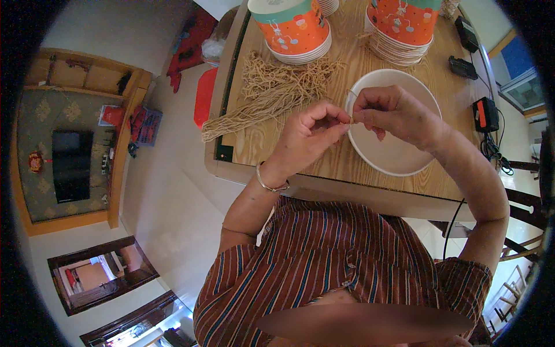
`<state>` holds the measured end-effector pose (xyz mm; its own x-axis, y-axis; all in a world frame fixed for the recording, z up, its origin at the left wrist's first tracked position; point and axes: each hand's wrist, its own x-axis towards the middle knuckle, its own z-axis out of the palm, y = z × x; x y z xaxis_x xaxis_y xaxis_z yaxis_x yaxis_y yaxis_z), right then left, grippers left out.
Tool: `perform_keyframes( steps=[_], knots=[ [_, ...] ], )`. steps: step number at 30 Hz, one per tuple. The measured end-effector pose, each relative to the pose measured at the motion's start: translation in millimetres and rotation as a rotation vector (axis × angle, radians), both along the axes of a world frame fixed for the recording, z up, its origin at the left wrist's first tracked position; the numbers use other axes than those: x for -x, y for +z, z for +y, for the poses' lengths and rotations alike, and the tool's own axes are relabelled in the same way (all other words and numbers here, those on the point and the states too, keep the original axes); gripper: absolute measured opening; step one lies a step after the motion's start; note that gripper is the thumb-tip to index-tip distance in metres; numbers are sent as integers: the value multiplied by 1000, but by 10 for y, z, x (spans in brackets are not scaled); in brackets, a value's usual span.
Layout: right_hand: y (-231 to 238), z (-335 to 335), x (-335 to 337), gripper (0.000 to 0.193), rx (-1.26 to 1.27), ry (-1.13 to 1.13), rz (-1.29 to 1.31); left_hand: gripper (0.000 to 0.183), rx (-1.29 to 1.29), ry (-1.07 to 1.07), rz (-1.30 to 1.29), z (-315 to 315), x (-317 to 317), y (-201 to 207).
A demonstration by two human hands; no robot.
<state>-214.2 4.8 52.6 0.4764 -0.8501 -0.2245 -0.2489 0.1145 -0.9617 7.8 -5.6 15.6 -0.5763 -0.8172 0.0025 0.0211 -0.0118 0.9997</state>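
Note:
My left hand and my right hand meet fingertip to fingertip over the left rim of a round white paper bucket. Both are closed in a pinch on a thin tan cord; a short bit of it shows above the fingers near the rim, and the rest is hidden by them. The bucket's open mouth faces up, and its outside is out of sight. Left of it, a loose bundle of tan cords lies on the wooden table, tangled at the far end and straighter toward the near left.
Nested orange and teal paper buckets stand behind the cords, with a second stack farther right that has cords hanging about it. A black and orange adapter and cables lie by the right edge. A red stool stands left of the table.

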Motion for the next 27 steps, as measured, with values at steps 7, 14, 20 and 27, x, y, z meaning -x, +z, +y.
perform_keyframes(
  steps=[7, 14, 20, 27],
  knots=[
    [57, -17, -16, 18, -68, 23, -42, 12, 138, -11, -70, -6, 13, 1],
    [58, -23, -8, 21, -103, -8, -30, 11, 279, -15, -101, -26, 41, 5],
    [17, -50, 3, 21, -87, -29, 31, 9, 14, -25, -21, -22, 31, -7],
    [20, -57, 24, 17, -85, -23, -10, 9, 61, -16, -7, -56, 21, -128]
  ],
)
